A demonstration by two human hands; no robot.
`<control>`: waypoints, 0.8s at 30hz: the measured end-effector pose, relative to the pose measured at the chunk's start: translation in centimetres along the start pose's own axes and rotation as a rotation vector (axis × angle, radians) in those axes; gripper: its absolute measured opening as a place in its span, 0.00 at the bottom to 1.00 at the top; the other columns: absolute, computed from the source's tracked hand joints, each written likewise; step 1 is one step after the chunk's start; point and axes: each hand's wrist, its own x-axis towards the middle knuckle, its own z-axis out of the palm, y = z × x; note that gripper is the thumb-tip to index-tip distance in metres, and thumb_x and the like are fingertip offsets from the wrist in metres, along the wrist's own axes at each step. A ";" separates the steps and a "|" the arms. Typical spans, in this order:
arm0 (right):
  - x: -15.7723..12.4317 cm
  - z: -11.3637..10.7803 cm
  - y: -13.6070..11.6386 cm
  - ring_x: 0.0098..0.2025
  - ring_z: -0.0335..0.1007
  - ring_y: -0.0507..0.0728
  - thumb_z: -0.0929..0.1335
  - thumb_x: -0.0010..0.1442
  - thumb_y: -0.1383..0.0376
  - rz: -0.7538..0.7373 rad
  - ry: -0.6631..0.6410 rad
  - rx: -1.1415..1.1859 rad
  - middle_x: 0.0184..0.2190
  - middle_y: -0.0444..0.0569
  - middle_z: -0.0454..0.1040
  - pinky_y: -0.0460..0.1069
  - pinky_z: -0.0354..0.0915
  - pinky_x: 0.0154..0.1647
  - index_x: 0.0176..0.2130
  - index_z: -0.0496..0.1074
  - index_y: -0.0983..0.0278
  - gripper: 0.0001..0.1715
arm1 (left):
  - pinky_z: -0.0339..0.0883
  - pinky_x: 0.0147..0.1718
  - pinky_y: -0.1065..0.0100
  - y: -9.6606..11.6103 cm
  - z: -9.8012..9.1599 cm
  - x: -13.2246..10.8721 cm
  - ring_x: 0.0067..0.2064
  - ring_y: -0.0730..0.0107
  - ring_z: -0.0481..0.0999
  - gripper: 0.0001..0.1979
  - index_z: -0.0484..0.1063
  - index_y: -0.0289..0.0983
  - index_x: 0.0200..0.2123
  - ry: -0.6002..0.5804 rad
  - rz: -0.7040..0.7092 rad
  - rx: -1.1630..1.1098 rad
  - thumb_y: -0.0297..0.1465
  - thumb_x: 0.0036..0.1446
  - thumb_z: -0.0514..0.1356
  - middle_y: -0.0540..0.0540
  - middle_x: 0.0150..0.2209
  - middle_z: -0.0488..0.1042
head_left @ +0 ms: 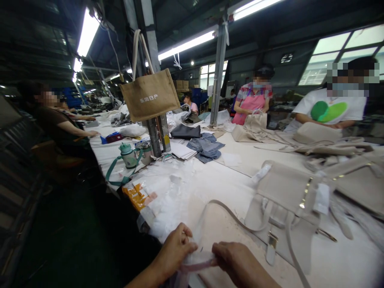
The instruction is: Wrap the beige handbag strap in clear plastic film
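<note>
My left hand (pixel 175 250) and my right hand (pixel 237 264) meet at the bottom edge of the head view. Both pinch a crumpled piece of thin clear plastic wrap (pixel 199 260) with a pinkish strip between them. The fingers of each hand are closed on it. Just beyond lies a beige handbag (pixel 288 208) with gold fittings, flat on the white table (pixel 240 164). Its long strap (pixel 222 210) curves toward my hands. Loose clear plastic sheets (pixel 168 196) lie to the left of my hands.
More beige bags (pixel 318 134) lie along the right side, where two people work. A brown jute tote (pixel 150 96) hangs on a post. A green bottle (pixel 129 155), grey cloth (pixel 205 148) and an orange packet (pixel 136 196) are on the table. People sit at the left.
</note>
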 end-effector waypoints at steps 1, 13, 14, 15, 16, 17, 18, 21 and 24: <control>0.1 -0.2 0.1 0.29 0.71 0.54 0.63 0.56 0.71 -0.014 -0.008 -0.006 0.27 0.44 0.77 0.47 0.51 0.27 0.27 0.70 0.61 0.10 | 0.49 0.22 0.73 -0.4 -0.1 0.4 0.22 0.76 0.59 0.15 0.64 0.37 0.38 -0.034 -0.042 -0.013 0.32 0.46 0.61 0.59 0.20 0.61; 2.7 0.0 0.5 0.36 0.77 0.61 0.66 0.61 0.63 0.026 0.065 -0.082 0.31 0.49 0.81 0.48 0.58 0.33 0.32 0.76 0.59 0.09 | 0.53 0.29 0.71 1.4 -0.4 -0.3 0.31 0.70 0.66 0.14 0.76 0.37 0.28 -0.235 0.237 0.250 0.31 0.58 0.52 0.53 0.25 0.68; 2.7 0.1 0.5 0.36 0.77 0.61 0.66 0.60 0.62 0.036 0.074 -0.100 0.31 0.50 0.81 0.49 0.58 0.32 0.32 0.76 0.59 0.09 | 0.54 0.30 0.71 1.7 -0.5 -0.5 0.31 0.70 0.67 0.13 0.75 0.36 0.27 -0.243 0.252 0.272 0.29 0.58 0.51 0.53 0.25 0.68; 2.7 0.2 0.5 0.36 0.77 0.62 0.66 0.60 0.61 0.045 0.079 -0.117 0.30 0.50 0.81 0.49 0.58 0.32 0.32 0.76 0.59 0.09 | 0.54 0.30 0.71 2.0 -0.7 -0.7 0.31 0.70 0.67 0.13 0.74 0.36 0.27 -0.256 0.259 0.290 0.28 0.57 0.51 0.53 0.25 0.69; 2.6 0.3 0.4 0.35 0.77 0.62 0.66 0.60 0.61 0.054 0.083 -0.133 0.30 0.51 0.81 0.49 0.58 0.32 0.31 0.76 0.60 0.10 | 0.54 0.30 0.71 2.2 -0.8 -0.9 0.31 0.70 0.67 0.13 0.74 0.36 0.28 -0.271 0.262 0.303 0.27 0.57 0.50 0.53 0.26 0.69; 2.5 0.3 0.3 0.35 0.77 0.62 0.67 0.60 0.62 0.063 0.084 -0.145 0.30 0.51 0.80 0.49 0.58 0.31 0.31 0.77 0.60 0.10 | 0.54 0.29 0.71 2.5 -0.9 -1.1 0.30 0.71 0.67 0.13 0.73 0.36 0.27 -0.282 0.263 0.314 0.27 0.58 0.49 0.53 0.26 0.69; 2.3 0.3 0.2 0.35 0.77 0.62 0.67 0.59 0.62 0.067 0.081 -0.149 0.30 0.52 0.80 0.49 0.58 0.31 0.31 0.77 0.60 0.09 | 0.54 0.29 0.72 2.6 -0.9 -1.3 0.30 0.71 0.67 0.13 0.72 0.36 0.27 -0.288 0.261 0.325 0.28 0.59 0.49 0.53 0.25 0.68; 2.2 0.1 -0.4 0.36 0.77 0.61 0.67 0.58 0.64 0.052 0.059 -0.142 0.30 0.52 0.80 0.48 0.60 0.32 0.32 0.77 0.60 0.08 | 0.54 0.26 0.73 2.3 -0.4 -1.7 0.27 0.73 0.66 0.10 0.69 0.37 0.26 -0.299 0.244 0.311 0.32 0.59 0.54 0.54 0.23 0.68; 2.0 0.0 -1.0 0.35 0.77 0.61 0.67 0.58 0.65 0.045 0.052 -0.162 0.30 0.52 0.80 0.48 0.62 0.32 0.33 0.76 0.62 0.07 | 0.58 0.25 0.74 1.3 0.4 -1.7 0.25 0.73 0.69 0.11 0.68 0.37 0.30 -0.293 0.192 0.199 0.37 0.61 0.54 0.54 0.24 0.69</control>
